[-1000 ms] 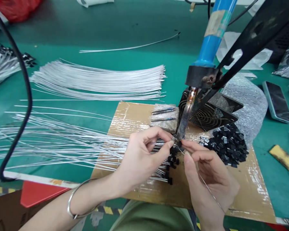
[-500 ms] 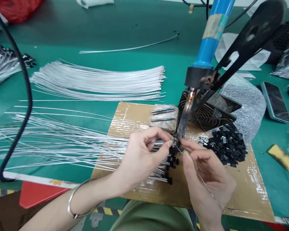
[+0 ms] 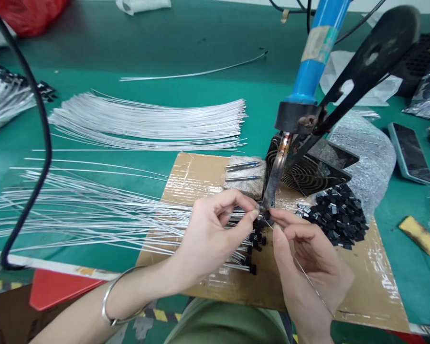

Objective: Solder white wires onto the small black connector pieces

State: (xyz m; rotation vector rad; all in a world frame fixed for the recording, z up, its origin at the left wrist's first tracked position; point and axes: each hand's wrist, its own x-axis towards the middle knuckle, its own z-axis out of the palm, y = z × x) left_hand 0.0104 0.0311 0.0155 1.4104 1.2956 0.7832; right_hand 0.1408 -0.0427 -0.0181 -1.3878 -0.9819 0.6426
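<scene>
Close to the hot tip of a blue soldering iron, both hands meet. My left hand is closed in a pinch of thumb and forefinger; the small piece between them is mostly hidden. Thin solder wire runs through the pinched thumb and fingers of my right hand, its free end reaching the iron's tip. Below the fingertips lie white wires with black connectors on their ends, partly covered by my left hand.
The iron hangs in a black metal bracket. A fan sits behind the tip, beside a block with metal bits. Loose black connectors lie heaped on the cardboard. A wire bundle and phone rest farther back.
Almost nothing differs. Both hands keep their pinches at the iron's tip, and the view has shifted very slightly.
</scene>
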